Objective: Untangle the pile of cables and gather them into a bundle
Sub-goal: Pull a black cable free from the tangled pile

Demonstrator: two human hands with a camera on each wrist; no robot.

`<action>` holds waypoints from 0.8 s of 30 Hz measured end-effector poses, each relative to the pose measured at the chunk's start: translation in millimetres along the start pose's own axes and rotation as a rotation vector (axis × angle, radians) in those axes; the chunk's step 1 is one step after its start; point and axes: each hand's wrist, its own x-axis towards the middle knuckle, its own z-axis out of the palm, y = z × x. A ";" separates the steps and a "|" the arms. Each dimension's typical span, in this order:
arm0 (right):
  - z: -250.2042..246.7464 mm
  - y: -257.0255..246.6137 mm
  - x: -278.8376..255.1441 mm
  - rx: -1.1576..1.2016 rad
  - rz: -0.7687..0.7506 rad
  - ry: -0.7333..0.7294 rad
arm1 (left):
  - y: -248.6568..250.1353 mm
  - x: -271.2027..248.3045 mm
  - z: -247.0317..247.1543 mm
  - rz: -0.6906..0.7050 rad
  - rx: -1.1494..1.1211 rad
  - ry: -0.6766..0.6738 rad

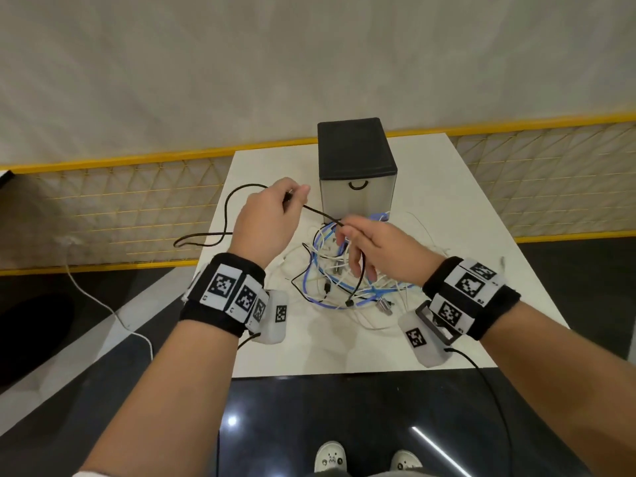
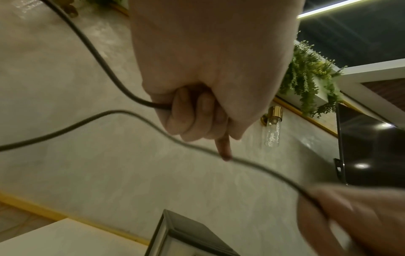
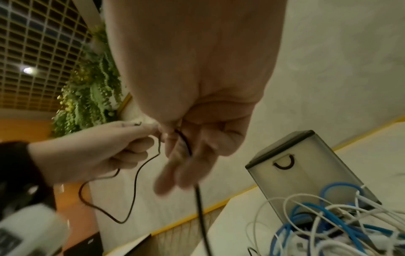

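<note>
**Black cable half out of the tangle, both hands on it**

You have the black cable (image 1: 320, 213) strung between your hands above the table (image 1: 261, 173). It is thin, light and limp: it sags wherever you leave it unsupported, and its free length loops off past the table edge toward nine o'clock. Judge it as easy to lift but prone to snag, since its lower run drops from your right hand into the pile of cables (image 1: 347, 280) and its plug end lies among the white and blue strands. Take hold near the point where it enters the tangle and feed it through hand over hand; pulling hard from far away would likely tighten a knot or drag the whole heap.

Your left hand (image 1: 268, 222) is curled into a fist round the cable, fingers wrapped over it as the left wrist view shows. Your right hand (image 1: 382, 249) pinches it between thumb and fingers, the remaining fingers hanging loosely over the pile.

The pile sits at the middle of the table, directly in front of you, a soft springy mass of white and blue leads with small metal plugs showing. At twelve o'clock from it, just beside it, stands a dark-topped box (image 1: 356, 166) with a curved handle on its face. The white leads look as light as the black one; the blue one looks thicker and stiffer
</note>
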 end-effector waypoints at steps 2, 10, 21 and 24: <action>8.9 9.7 -11.6 -0.157 0.027 -0.111 | 0.6 -4.9 -1.3 0.004 0.008 -0.084; 72.6 32.5 -68.9 0.005 0.170 -0.699 | 12.3 -34.7 -10.0 -0.007 -0.233 -0.232; 111.0 66.9 -115.2 -0.010 0.301 -1.021 | 44.1 -72.5 -8.0 -0.182 -0.805 -0.436; 101.5 64.0 -112.9 -0.227 0.338 -0.914 | 46.3 -82.4 2.2 -0.205 -0.790 -0.424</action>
